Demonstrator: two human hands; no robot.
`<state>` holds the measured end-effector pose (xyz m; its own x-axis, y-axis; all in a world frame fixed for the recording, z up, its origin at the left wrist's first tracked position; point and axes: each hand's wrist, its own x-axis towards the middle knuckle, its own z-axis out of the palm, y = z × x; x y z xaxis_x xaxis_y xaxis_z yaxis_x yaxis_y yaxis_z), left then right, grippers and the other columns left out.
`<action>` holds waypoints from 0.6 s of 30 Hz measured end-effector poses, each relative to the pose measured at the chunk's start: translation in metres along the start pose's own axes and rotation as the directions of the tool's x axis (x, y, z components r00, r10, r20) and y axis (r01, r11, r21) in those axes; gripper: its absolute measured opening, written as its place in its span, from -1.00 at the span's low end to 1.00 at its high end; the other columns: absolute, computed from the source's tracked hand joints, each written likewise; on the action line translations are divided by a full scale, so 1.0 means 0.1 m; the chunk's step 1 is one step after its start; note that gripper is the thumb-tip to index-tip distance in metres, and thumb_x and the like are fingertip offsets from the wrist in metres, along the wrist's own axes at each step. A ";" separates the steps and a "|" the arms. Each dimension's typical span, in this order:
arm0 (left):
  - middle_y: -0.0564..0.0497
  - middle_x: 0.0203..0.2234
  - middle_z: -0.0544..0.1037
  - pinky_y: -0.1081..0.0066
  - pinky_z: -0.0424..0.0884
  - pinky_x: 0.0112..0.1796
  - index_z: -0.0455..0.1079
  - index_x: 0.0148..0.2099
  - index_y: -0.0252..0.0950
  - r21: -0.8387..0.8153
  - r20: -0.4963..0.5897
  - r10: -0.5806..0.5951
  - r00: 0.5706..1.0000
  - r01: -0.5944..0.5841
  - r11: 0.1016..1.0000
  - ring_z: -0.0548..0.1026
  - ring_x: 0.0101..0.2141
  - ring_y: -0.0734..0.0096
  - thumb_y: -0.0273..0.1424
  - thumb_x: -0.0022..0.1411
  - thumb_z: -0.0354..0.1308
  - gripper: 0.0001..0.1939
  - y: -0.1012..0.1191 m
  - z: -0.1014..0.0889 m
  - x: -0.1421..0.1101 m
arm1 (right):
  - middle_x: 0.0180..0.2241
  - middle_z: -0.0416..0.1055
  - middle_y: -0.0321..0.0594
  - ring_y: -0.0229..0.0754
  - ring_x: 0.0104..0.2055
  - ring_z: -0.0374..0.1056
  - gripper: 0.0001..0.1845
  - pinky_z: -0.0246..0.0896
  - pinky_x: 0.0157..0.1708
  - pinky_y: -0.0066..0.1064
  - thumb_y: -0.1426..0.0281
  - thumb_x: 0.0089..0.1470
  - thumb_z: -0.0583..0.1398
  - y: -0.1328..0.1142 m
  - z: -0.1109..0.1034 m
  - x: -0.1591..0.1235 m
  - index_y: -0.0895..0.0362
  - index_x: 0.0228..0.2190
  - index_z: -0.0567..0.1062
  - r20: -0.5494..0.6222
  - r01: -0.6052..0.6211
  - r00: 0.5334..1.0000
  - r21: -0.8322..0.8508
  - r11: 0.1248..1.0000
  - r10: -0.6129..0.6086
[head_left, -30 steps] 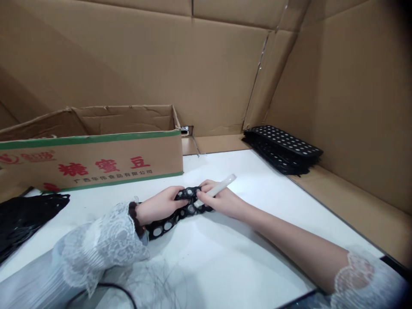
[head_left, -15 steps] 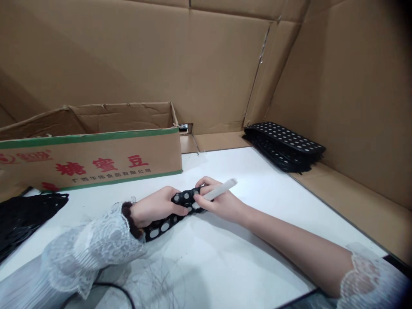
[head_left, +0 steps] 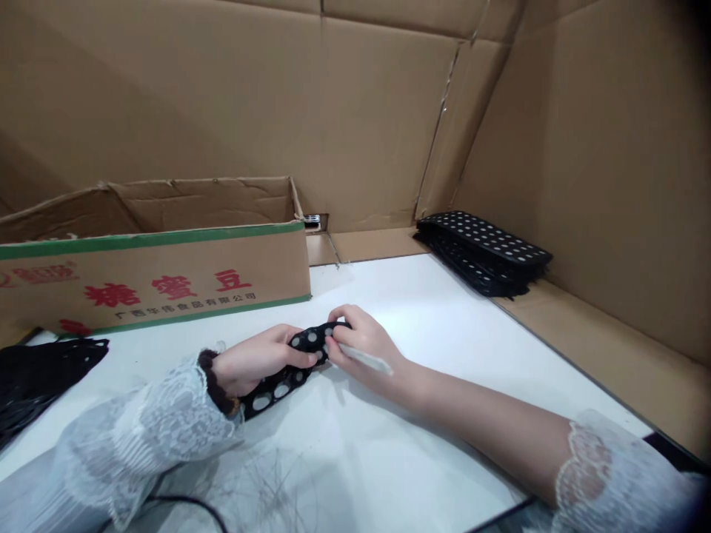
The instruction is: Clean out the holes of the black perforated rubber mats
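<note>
A black strip with round holes [head_left: 289, 370] lies on the white table [head_left: 444, 326] in front of me. My left hand [head_left: 258, 357] is closed round its middle, thumb on top. My right hand [head_left: 358, 346] pinches the strip's far end and also holds a thin white stick [head_left: 364, 359], which lies back along my hand toward the wrist. Both wrists carry white lace cuffs.
An open cardboard box with red print and a green stripe [head_left: 155, 259] stands at the left back. A stack of black perforated sheets [head_left: 483, 252] sits at the right back. More black perforated pieces [head_left: 38, 374] lie at the far left. Cardboard walls enclose the table; thin wires lie near me.
The white stick, which pointed up and away to the right, has swung round to lie back along my right hand. Both hands have shifted slightly left on the strip.
</note>
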<state>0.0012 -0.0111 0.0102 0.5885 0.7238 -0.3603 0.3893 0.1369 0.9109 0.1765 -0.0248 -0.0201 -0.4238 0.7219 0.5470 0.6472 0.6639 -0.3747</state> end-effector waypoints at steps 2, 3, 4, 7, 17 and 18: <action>0.01 -0.45 0.38 0.50 0.18 -0.41 0.32 -0.36 -0.37 0.021 0.004 0.017 1.000 -0.017 1.000 0.28 -0.44 0.43 -0.30 -0.07 0.10 -0.76 0.00 0.01 -0.01 | -0.30 0.25 -0.11 -0.19 -0.28 0.16 -0.73 0.11 -0.29 -0.33 0.41 0.06 -0.06 0.02 0.04 0.02 0.16 -0.56 0.34 0.014 0.027 1.000 -0.065 0.997 -0.026; 0.01 -0.43 0.39 0.49 0.19 -0.40 0.32 -0.35 -0.37 0.043 0.004 0.025 1.000 -0.025 0.999 0.29 -0.43 0.42 -0.30 -0.06 0.09 -0.76 0.01 0.01 -0.01 | -0.30 0.25 -0.11 -0.19 -0.29 0.16 -0.73 0.11 -0.29 -0.32 0.41 0.06 -0.06 0.03 0.04 0.02 0.16 -0.56 0.34 0.017 0.030 0.999 -0.082 0.996 -0.029; 0.01 -0.43 0.40 0.49 0.19 -0.39 0.33 -0.34 -0.36 0.071 0.002 0.031 1.000 -0.031 0.997 0.30 -0.42 0.41 -0.29 -0.06 0.08 -0.75 0.02 0.00 -0.01 | -0.30 0.25 -0.10 -0.18 -0.28 0.16 -0.74 0.11 -0.29 -0.32 0.41 0.05 -0.06 0.04 0.04 0.03 0.16 -0.56 0.34 0.019 0.027 0.999 -0.083 0.996 -0.026; 0.04 -0.43 0.42 0.50 0.21 -0.38 0.33 -0.32 -0.34 0.183 0.039 0.032 0.999 -0.039 0.982 0.32 -0.41 0.41 -0.28 -0.05 0.08 -0.75 0.07 -0.04 0.00 | -0.29 0.25 -0.13 -0.21 -0.26 0.19 -0.75 0.12 -0.26 -0.35 0.41 0.03 -0.02 0.08 -0.02 0.03 0.16 -0.59 0.35 0.054 -0.019 0.998 0.060 0.998 0.016; -0.03 -0.34 0.43 0.44 0.18 -0.39 0.22 -0.20 -0.27 0.780 -0.143 0.324 0.935 -0.094 0.618 0.36 -0.34 0.23 -0.04 -0.09 0.09 -0.52 0.03 -0.21 0.03 | -0.36 0.27 -0.24 -0.31 -0.34 0.24 -0.67 0.10 -0.28 -0.46 0.33 0.02 0.02 0.20 -0.18 0.03 0.18 -0.68 0.32 0.185 -0.295 0.954 0.460 0.838 0.234; -0.05 -0.35 0.42 0.44 0.18 -0.39 0.20 -0.20 -0.27 0.799 -0.166 0.337 0.927 -0.074 0.597 0.36 -0.35 0.22 -0.01 -0.08 0.07 -0.50 0.01 -0.22 0.04 | -0.39 0.27 -0.25 -0.31 -0.36 0.24 -0.67 0.10 -0.30 -0.45 0.32 0.02 0.02 0.22 -0.17 0.04 0.18 -0.69 0.31 0.177 -0.303 0.952 0.444 0.843 0.249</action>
<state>-0.0117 0.0069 0.0136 0.5592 0.8290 0.0068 0.7548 -0.5125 0.4094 0.2001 -0.0104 -0.0136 -0.3548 0.8872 0.2949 0.3928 0.4277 -0.8141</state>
